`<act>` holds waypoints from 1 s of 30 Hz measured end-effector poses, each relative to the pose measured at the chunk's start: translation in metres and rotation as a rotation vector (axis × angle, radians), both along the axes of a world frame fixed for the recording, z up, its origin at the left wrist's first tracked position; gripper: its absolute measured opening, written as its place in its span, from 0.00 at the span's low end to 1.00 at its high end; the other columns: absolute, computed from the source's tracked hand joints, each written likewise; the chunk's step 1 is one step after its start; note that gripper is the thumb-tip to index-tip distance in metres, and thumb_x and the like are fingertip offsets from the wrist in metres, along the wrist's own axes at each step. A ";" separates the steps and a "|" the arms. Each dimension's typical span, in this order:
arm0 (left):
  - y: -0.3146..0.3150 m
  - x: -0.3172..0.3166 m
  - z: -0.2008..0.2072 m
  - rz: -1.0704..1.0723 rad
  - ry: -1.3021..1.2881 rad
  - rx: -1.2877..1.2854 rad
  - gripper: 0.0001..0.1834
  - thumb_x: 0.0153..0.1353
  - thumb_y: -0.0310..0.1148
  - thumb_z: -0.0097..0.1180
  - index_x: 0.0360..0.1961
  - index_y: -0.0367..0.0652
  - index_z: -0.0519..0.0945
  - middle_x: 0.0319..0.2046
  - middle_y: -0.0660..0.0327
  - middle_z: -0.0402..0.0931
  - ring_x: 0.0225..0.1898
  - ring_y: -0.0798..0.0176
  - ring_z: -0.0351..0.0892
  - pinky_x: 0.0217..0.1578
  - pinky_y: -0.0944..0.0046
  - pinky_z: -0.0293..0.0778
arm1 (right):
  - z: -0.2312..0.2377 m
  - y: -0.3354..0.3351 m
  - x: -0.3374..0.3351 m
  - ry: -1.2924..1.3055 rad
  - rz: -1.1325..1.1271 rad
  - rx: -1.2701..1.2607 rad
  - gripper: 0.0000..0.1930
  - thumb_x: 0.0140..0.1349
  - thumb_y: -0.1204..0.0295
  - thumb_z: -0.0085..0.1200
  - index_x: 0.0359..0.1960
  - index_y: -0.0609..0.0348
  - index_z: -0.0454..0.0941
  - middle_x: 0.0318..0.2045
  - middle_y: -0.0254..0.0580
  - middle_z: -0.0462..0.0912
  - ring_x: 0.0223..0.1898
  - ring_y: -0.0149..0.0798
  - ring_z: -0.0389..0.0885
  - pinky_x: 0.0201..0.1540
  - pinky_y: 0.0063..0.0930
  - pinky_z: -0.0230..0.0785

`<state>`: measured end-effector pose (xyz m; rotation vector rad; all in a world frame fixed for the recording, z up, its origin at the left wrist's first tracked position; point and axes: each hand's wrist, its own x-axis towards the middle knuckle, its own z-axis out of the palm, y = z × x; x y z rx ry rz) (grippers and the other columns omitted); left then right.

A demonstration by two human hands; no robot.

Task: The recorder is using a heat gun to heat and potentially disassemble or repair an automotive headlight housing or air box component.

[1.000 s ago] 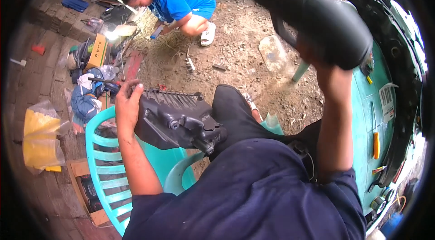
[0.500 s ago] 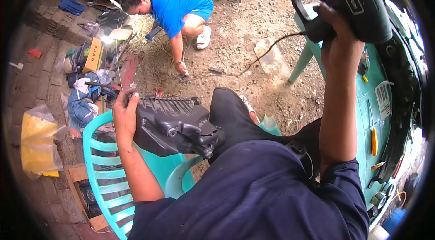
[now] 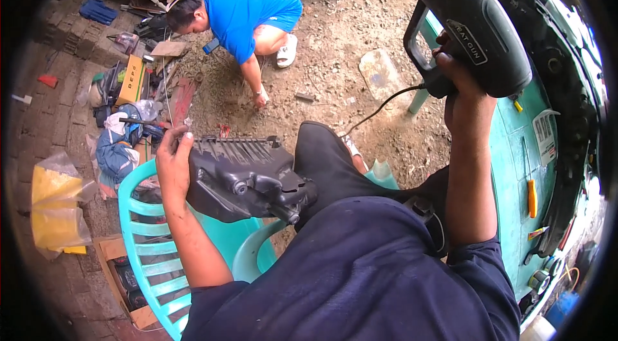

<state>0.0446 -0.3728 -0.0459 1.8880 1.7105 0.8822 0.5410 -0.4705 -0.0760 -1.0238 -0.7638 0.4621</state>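
My left hand (image 3: 172,164) grips the left edge of a black moulded plastic housing (image 3: 241,180), ribbed along its top, which rests against my dark-trousered thigh. By those fingers a thin pale rod (image 3: 167,93) runs upward; whether they hold it I cannot tell. Raised at the upper right, my right hand (image 3: 468,83) is closed round the handle of a black heat gun (image 3: 473,25). The gun's front end runs out of the picture at the top. From its handle a dark cord (image 3: 383,106) hangs toward the ground.
A person in a blue shirt (image 3: 248,9) crouches ahead, one hand at the gravel. Left of me stands a turquoise plastic chair (image 3: 151,228). On the turquoise table (image 3: 512,193) at right lie a yellow-handled screwdriver (image 3: 532,198) and a long black part (image 3: 576,141). Clutter surrounds a cardboard box (image 3: 132,79).
My right hand has lowered the heat gun a little and shifted it left, with its cord following. My left hand and the housing have hardly moved. The bright glare near the crouching person has gone.
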 end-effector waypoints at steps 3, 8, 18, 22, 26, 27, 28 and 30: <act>0.004 -0.006 -0.001 -0.009 0.016 -0.005 0.21 0.76 0.38 0.63 0.60 0.31 0.83 0.53 0.52 0.86 0.56 0.59 0.83 0.63 0.59 0.75 | -0.007 0.004 0.001 0.033 0.046 0.018 0.17 0.60 0.79 0.69 0.51 0.61 0.88 0.36 0.32 0.86 0.31 0.27 0.80 0.33 0.24 0.70; 0.014 0.014 0.000 -0.063 0.019 0.009 0.22 0.76 0.38 0.64 0.62 0.32 0.84 0.55 0.52 0.86 0.59 0.56 0.82 0.65 0.57 0.74 | -0.019 -0.020 0.018 0.050 0.024 -0.190 0.23 0.60 0.82 0.68 0.59 0.59 0.85 0.47 0.39 0.89 0.50 0.35 0.87 0.55 0.35 0.81; 0.003 0.023 0.029 -0.039 0.215 0.013 0.25 0.77 0.48 0.63 0.61 0.37 0.87 0.57 0.44 0.89 0.60 0.43 0.86 0.64 0.50 0.76 | -0.048 -0.028 -0.019 -0.276 0.241 -0.083 0.39 0.59 0.77 0.75 0.74 0.61 0.74 0.66 0.45 0.83 0.67 0.38 0.80 0.74 0.39 0.70; 0.006 0.035 0.027 0.012 0.317 -0.022 0.25 0.77 0.50 0.63 0.61 0.39 0.88 0.57 0.45 0.89 0.58 0.43 0.86 0.63 0.49 0.76 | -0.037 -0.042 -0.030 -0.134 0.315 -0.049 0.30 0.59 0.77 0.70 0.66 0.63 0.81 0.59 0.46 0.89 0.60 0.39 0.86 0.69 0.37 0.75; 0.006 0.046 0.030 -0.038 0.349 0.051 0.25 0.77 0.51 0.63 0.59 0.39 0.89 0.57 0.46 0.89 0.58 0.44 0.86 0.63 0.49 0.76 | -0.045 -0.044 -0.030 -0.138 0.421 -0.103 0.26 0.59 0.77 0.69 0.62 0.65 0.84 0.57 0.48 0.90 0.59 0.39 0.86 0.68 0.37 0.75; 0.006 0.049 0.031 -0.045 0.374 0.064 0.26 0.77 0.52 0.63 0.59 0.40 0.89 0.56 0.47 0.89 0.57 0.43 0.86 0.63 0.49 0.76 | -0.048 -0.045 -0.030 -0.153 0.403 -0.097 0.25 0.58 0.78 0.69 0.60 0.65 0.85 0.57 0.49 0.91 0.59 0.39 0.87 0.68 0.37 0.76; 0.006 0.049 0.032 -0.047 0.403 0.074 0.26 0.77 0.52 0.63 0.58 0.40 0.89 0.56 0.47 0.89 0.57 0.43 0.86 0.62 0.49 0.76 | -0.048 -0.047 -0.030 -0.151 0.407 -0.098 0.25 0.58 0.78 0.69 0.60 0.65 0.85 0.57 0.49 0.91 0.59 0.39 0.87 0.68 0.37 0.76; 0.007 0.050 0.033 -0.047 0.398 0.075 0.26 0.76 0.52 0.63 0.58 0.41 0.89 0.56 0.48 0.89 0.57 0.43 0.86 0.62 0.49 0.76 | -0.046 -0.052 -0.026 -0.158 0.516 -0.107 0.26 0.58 0.78 0.70 0.61 0.65 0.84 0.57 0.49 0.90 0.58 0.38 0.87 0.67 0.36 0.76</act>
